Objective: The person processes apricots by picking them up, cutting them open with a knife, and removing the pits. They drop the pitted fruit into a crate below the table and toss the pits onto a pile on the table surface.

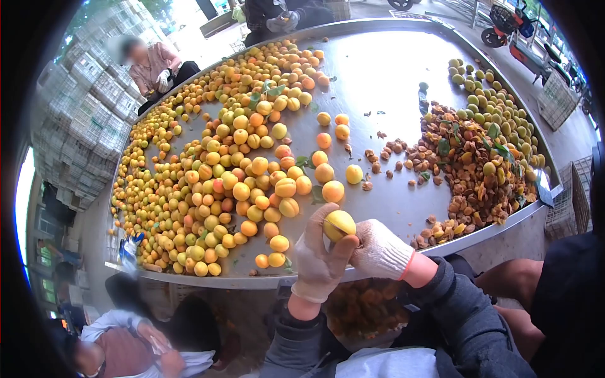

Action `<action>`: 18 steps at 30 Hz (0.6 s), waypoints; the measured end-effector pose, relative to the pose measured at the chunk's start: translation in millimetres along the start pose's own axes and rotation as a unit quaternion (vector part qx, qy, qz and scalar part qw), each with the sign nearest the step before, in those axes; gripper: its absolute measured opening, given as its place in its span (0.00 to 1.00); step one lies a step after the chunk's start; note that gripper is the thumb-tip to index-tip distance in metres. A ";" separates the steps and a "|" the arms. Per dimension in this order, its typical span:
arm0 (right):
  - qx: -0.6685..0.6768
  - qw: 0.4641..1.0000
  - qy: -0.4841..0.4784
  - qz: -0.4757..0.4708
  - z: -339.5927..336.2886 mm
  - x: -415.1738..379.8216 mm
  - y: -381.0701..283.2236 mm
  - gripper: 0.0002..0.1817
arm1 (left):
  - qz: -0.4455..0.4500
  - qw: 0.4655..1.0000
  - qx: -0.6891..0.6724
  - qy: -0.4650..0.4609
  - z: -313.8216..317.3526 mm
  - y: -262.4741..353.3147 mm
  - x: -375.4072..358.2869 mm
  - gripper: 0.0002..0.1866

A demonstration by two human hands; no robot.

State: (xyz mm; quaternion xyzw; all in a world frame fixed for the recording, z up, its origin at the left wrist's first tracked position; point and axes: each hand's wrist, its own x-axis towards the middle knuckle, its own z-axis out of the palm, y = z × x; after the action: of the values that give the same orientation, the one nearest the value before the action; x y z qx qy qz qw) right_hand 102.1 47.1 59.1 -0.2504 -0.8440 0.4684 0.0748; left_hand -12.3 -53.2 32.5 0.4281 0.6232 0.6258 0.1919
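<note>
My left hand (320, 258), in a pale work glove, is closed around a yellow apricot (340, 224) and holds it up over the near edge of the metal table (384, 195). A dark seam line runs along the fruit. Close against the apricot's right side is my right hand (380, 247), in a white knitted glove with its fingers curled shut. What those fingers grip, if anything, is hidden. A wide spread of whole apricots (201, 189) lies just beyond and left of my hands.
Pits and torn apricot flesh (472, 170) form a heap on the right, beside greenish fruit (498, 104). Below my hands is a container of orange pieces (368, 309). Co-workers sit at the far side and lower left. Stacked crates (82, 107) stand at left.
</note>
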 end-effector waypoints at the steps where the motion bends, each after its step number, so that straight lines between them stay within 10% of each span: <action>1: 0.080 0.996 -0.038 -0.017 0.8 -0.3 2.9 0.13 | -0.016 1.000 0.015 -0.023 -2.4 0.3 -1.4 0.32; 5: 0.361 0.929 -0.061 -0.060 18.0 1.5 11.3 0.08 | 0.025 0.996 0.045 -0.067 -7.9 0.3 0.7 0.28; 11: 0.030 0.993 -0.074 -0.084 -8.8 -1.5 4.6 0.05 | -0.066 0.978 -0.195 -0.027 -9.1 12.8 3.5 0.25; 15: 0.238 0.971 0.019 0.030 -27.3 -13.3 -2.3 0.06 | -0.101 0.965 -0.240 0.031 -23.2 7.6 11.4 0.27; 17: 0.355 0.925 0.027 0.135 -24.1 -9.2 0.3 0.10 | 0.132 0.958 0.252 -0.041 -21.1 -6.9 13.1 0.29; 18: 0.289 0.951 0.108 0.029 -15.3 -1.7 -0.5 0.13 | 0.131 0.957 0.256 -0.022 -7.8 -9.6 8.9 0.32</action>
State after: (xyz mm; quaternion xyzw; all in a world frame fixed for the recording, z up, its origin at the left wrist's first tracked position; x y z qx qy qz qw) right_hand 108.9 57.6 68.1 -0.2914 -0.6518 0.6643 0.2211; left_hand -26.2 -49.7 27.2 0.5547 0.6966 0.4551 0.0054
